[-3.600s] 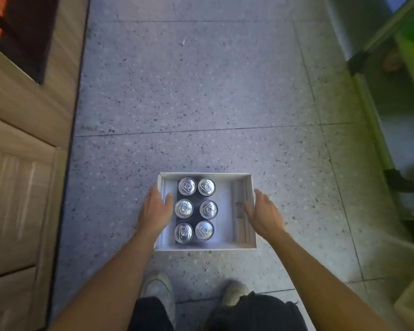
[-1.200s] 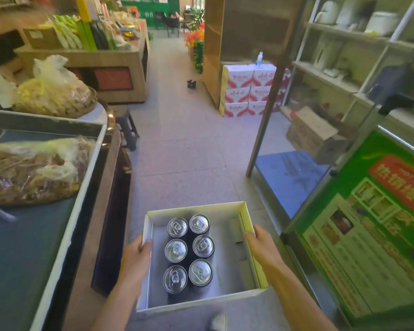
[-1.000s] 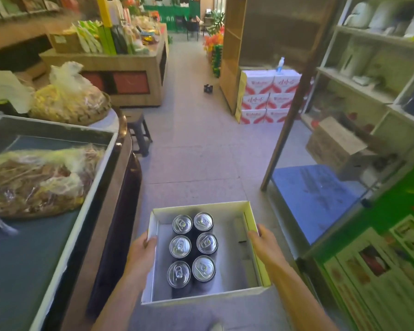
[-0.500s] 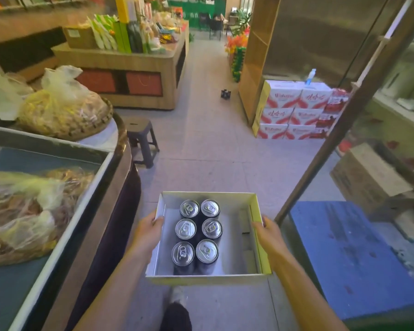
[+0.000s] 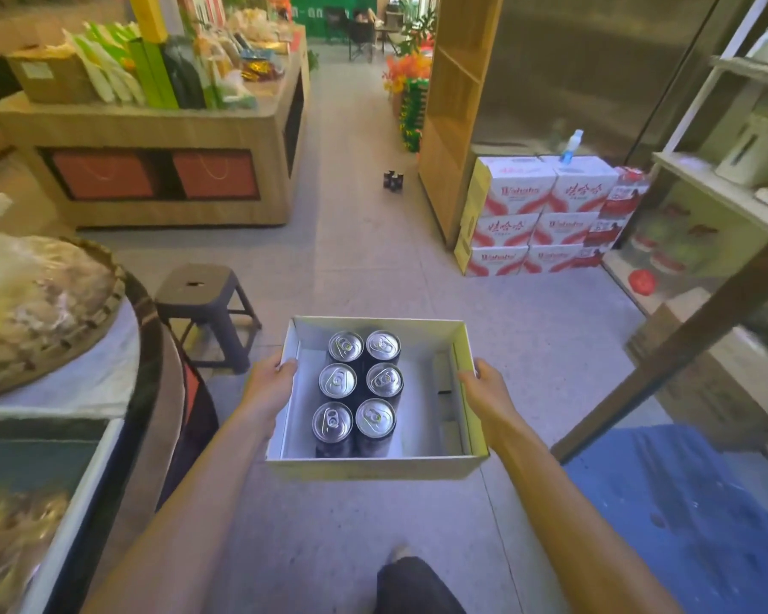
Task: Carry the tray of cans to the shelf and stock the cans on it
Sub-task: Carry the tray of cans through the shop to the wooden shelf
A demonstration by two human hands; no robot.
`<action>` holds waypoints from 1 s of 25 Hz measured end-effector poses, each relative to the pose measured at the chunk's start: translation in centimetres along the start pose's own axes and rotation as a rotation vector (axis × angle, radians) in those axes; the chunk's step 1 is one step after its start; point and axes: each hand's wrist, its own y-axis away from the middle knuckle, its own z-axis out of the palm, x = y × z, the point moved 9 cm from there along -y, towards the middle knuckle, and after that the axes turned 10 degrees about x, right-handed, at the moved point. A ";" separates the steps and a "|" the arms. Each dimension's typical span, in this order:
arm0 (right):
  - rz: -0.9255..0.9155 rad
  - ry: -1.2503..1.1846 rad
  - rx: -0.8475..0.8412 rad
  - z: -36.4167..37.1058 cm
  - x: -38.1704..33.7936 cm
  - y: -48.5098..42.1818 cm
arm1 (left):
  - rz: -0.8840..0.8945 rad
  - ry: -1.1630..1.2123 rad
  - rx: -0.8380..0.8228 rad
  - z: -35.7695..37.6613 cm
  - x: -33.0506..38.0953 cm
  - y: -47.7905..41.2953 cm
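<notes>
6 cans (image 5: 358, 387) in 1 tray (image 5: 373, 467), 2 hands (image 5: 269, 385) gripping

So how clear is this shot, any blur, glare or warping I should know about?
Head view: the tray and cans in the middle are sharp, with soft glare on the can tops; the left counter and right shelving smear with blur, and the wide lens bends the edges outward.

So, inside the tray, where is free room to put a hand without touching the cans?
The white cardboard tray is bare along its right side, between the six silver-topped cans and the right wall. The left side is crowded: the cans sit near that wall, where the left hand grips.
</notes>
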 end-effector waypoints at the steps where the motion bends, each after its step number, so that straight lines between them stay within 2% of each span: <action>1: 0.003 0.001 0.005 1.4 -1.0 -3.3 | 0.002 -0.010 0.011 1.0 1.1 -3.3; 7: -0.005 0.000 -0.044 10.0 -7.5 -24.4 | 0.006 -0.011 0.064 8.9 7.7 -22.5; 11: -0.022 0.032 -0.069 14.6 -14.4 -38.0 | -0.040 0.025 0.124 13.6 13.5 -33.9; 17: -0.023 0.058 -0.100 22.8 -21.8 -56.0 | -0.057 0.029 0.126 20.2 19.7 -52.3; 22: 0.010 0.047 -0.092 31.5 -26.5 -71.9 | -0.101 0.052 0.092 26.2 23.0 -71.0; 25: -0.006 0.056 -0.078 35.8 -31.6 -81.3 | -0.111 0.053 0.046 29.7 27.5 -82.0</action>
